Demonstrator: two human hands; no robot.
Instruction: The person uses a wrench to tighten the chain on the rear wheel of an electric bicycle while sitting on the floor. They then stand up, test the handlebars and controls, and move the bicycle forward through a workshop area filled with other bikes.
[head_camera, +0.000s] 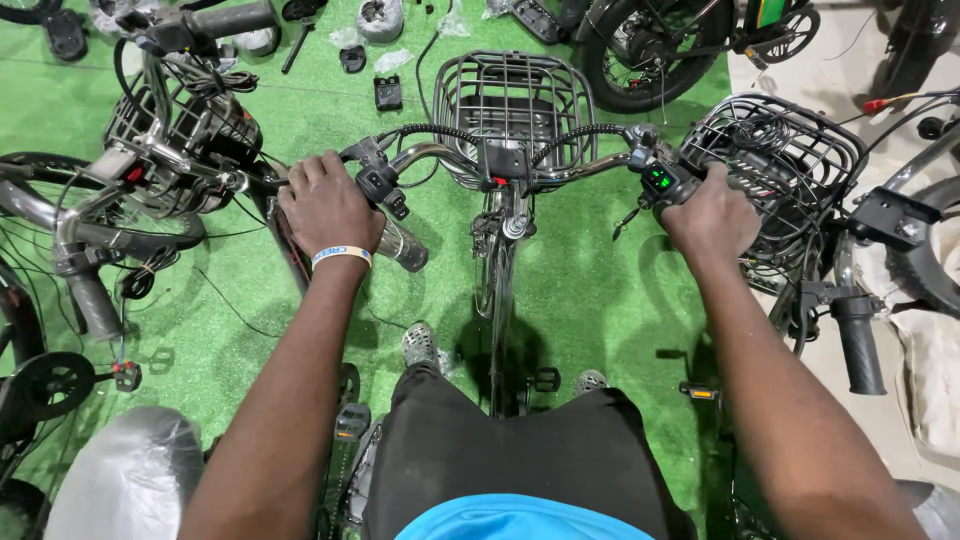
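Handlebar (520, 165) of electric bicycle: long axis crosswise. Left hand (328, 208) wrapped closed on left end, right hand (712, 212) closed on right; wire basket (515, 100) ahead.

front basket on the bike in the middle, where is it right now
In the head view the front basket sits top centre, just beyond the handlebar, between the left hand and the right hand that grip the bar ends.

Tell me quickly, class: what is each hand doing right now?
Left hand: closed around the left handlebar grip.
Right hand: closed around the right grip, which it hides, beside the display.
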